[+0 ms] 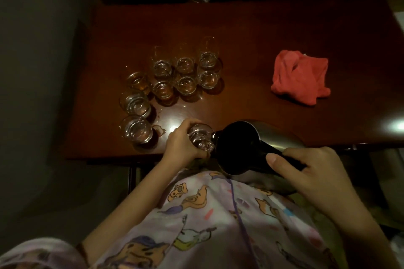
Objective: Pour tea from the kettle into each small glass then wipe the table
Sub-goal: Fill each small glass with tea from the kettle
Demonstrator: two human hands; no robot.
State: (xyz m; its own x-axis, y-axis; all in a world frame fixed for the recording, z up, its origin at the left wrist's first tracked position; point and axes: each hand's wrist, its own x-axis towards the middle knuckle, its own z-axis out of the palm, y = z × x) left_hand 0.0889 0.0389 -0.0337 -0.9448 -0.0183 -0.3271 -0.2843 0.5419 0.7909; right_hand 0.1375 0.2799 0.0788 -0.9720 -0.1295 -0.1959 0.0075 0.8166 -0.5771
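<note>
Head view: kettle point(238, 146) spout hides behind held glass point(200, 137).

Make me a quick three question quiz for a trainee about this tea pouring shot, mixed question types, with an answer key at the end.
1. True or false: the red cloth lies to the right of the cluster of glasses on the table.
2. Which hand grips the kettle by its handle?
A. left hand
B. right hand
C. both hands
3. Fill in the blank: the left hand holds a small ____ up to the kettle's spout.

Key:
1. True.
2. B, the right hand.
3. Glass; it is the held glass, near the table's front edge.
</note>
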